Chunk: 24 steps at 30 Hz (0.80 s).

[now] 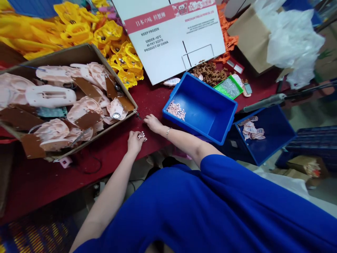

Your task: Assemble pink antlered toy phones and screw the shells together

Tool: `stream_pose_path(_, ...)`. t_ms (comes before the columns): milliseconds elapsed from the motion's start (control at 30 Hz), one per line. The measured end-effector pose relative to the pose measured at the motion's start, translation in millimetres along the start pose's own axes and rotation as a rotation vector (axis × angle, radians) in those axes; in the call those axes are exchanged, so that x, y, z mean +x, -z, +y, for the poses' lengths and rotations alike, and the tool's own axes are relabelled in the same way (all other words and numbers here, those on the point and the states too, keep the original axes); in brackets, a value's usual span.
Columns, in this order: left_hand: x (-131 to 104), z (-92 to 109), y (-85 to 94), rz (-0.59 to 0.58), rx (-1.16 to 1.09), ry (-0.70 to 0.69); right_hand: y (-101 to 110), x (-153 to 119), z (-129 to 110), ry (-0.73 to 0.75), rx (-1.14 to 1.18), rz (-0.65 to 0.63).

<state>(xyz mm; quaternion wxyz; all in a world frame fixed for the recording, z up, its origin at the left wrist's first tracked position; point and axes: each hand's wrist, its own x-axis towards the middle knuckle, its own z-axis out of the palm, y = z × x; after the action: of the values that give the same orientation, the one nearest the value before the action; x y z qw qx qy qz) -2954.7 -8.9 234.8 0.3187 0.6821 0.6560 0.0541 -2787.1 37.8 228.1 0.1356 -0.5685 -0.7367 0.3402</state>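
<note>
My left hand (134, 142) rests on the red table near its front edge, its fingers curled round several small pale pink pieces (142, 136). Just up and to the right, my right hand (153, 123) lies over the tabletop with its fingers bent downward; whether anything is under the fingertips is too small to tell. A blue tray (207, 109) to the right holds a heap of small pink pieces (177, 110) in its left corner. At the left, a cardboard box (101, 58) is full of pale pink plastic shells, brown boards and wires.
Yellow plastic parts (116, 38) are piled behind the box. A white printed carton panel (181, 38) stands at the back. A green tray (229, 88) holds small metal bits. A second blue bin (276, 133) with pink parts sits lower right.
</note>
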Motion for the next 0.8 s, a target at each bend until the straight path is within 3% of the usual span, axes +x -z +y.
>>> stream_pose_path(167,7.7,-5.8,1.0,-0.01,0.061,-0.024,-4.0,-13.1,2.7,-0.048,0.069,0.09)
stream_pose_path(367,14.3,-11.6,10.9,-0.042,0.121,-0.052,5.6,-21.7,-10.5,-0.112,0.217,0.316)
stream_pose_path(500,13.2,-3.6,12.5,-0.08,0.176,-0.116,35.3,-42.7,-17.6,-0.095,0.264,0.473)
stream_pose_path(667,10.8,7.4,12.0,-0.137,0.24,-0.181,97.1,-81.0,2.9,-0.218,0.152,0.647)
stream_pose_path(733,11.2,7.7,13.3,-0.144,0.254,-0.185,113.8,-89.0,8.0,-0.281,0.096,0.658)
stream_pose_path(800,12.1,6.6,14.4,-0.148,0.263,-0.184,115.9,-88.3,3.4,-0.274,0.011,0.564)
